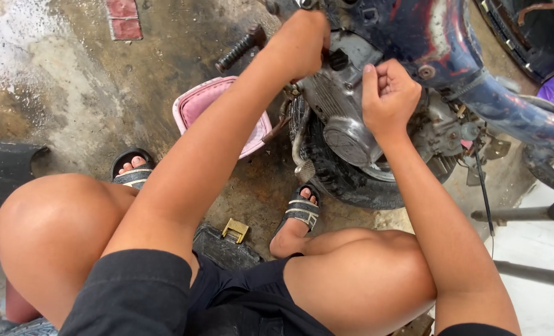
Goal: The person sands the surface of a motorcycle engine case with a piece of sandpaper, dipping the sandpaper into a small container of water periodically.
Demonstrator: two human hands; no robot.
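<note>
Stained, wet concrete floor [90, 81]. One motorcycle engine [345, 112], upper centre; one pink basin [196, 102]; two sandals. Left hand [302, 40] on engine, fingers hidden; right hand [389, 93] beside it, fingers curled shut.

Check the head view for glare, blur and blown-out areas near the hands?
Head view: daylight is even and the shadows are soft. The wet concrete floor glares at top left and the pale ground at lower right is nearly blown out. The left hand and right hand on the engine look fairly sharp, with slight softness. The knees bulge from wide-angle distortion.
</note>
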